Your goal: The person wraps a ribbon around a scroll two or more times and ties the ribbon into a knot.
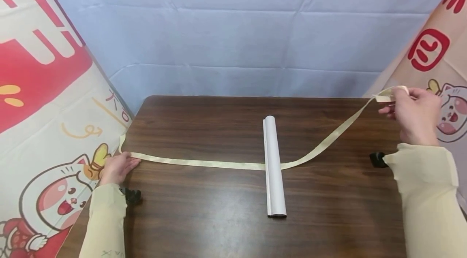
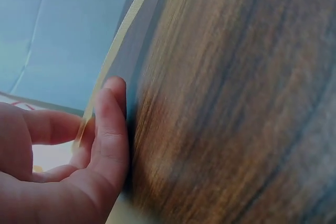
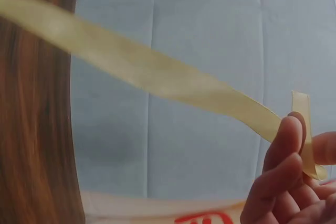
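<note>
Ribbon (image 1: pixel 204 163) in a pinch: left grip (image 1: pixel 116 169), right grip (image 1: pixel 417 114)

From my seat I can't read any word or number outright. The left banner (image 1: pixel 43 140) carries big red strokes (image 1: pixel 45 7), cut off at the head view's edge, an orange looped arrow (image 1: pixel 78 138) and small purplish marks (image 1: pixel 110 96), perhaps writing. On the right banner (image 1: pixel 456 72) I see a red rounded seal (image 1: pixel 428 49) with strokes inside, and further red bars (image 1: pixel 457 2) above.
</note>
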Available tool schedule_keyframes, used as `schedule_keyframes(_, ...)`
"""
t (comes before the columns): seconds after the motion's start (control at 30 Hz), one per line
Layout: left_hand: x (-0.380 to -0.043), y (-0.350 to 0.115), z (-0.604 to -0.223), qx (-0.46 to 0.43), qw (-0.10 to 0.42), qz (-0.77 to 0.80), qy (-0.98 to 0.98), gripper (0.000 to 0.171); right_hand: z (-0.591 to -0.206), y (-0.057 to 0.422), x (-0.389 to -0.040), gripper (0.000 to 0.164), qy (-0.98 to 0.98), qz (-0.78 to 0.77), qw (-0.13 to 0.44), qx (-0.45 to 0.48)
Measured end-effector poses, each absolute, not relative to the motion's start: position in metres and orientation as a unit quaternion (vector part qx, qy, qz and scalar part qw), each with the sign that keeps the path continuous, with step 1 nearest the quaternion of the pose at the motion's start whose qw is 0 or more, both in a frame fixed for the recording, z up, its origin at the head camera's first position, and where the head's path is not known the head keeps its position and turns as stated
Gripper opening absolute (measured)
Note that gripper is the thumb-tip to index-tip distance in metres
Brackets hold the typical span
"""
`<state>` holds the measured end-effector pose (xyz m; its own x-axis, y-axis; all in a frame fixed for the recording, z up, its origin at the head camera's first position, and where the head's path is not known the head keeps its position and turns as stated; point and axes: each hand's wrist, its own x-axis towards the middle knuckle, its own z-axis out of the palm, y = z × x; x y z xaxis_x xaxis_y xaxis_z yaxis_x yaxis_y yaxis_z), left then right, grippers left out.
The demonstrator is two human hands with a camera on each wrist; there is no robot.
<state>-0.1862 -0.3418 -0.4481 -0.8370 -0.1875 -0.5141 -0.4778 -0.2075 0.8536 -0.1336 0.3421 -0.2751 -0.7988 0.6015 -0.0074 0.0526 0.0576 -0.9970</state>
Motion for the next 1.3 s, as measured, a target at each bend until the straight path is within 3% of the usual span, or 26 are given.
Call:
schedule_keyframes(0.2, -0.185, -0.338, -0.446, -0.281, 0.092, 0.725, 0.622, 0.076, -0.274, 0.31, -0.146, 0.018, -0.699, 0.664, 0.202, -0.17)
schedule_keyframes(0.63, -0.189, -0.331, -0.46, -0.285, 0.031, 0.669, 0.686, 0.047, -0.262, 0.242, -0.166, 0.013, -0.694, 0.699, 0.165, -0.047)
schedule_keyframes(0.9, -0.18, -0.326, -0.454, -0.244, 0.013, 0.506, 0.827, 0.05, -0.268, 0.202, -0.178, 0.02, -0.716, 0.689, 0.112, 0.011)
schedule_keyframes(1.07, -0.179, -0.312, -0.438, -0.198, -0.054, 0.297, 0.932, 0.047, -0.28, 0.181, -0.181, 0.028, -0.754, 0.653, 0.064, 0.022)
schedule_keyframes(1.17, -0.182, -0.293, -0.423, -0.142, -0.099, 0.28, 0.944, 0.042, -0.289, 0.17, -0.183, 0.032, -0.778, 0.627, 0.03, 0.031)
schedule_keyframes(1.3, -0.184, -0.258, -0.399, -0.034, -0.118, 0.306, 0.944, 0.037, -0.303, 0.157, -0.184, 0.033, -0.798, 0.602, 0.0, 0.039)
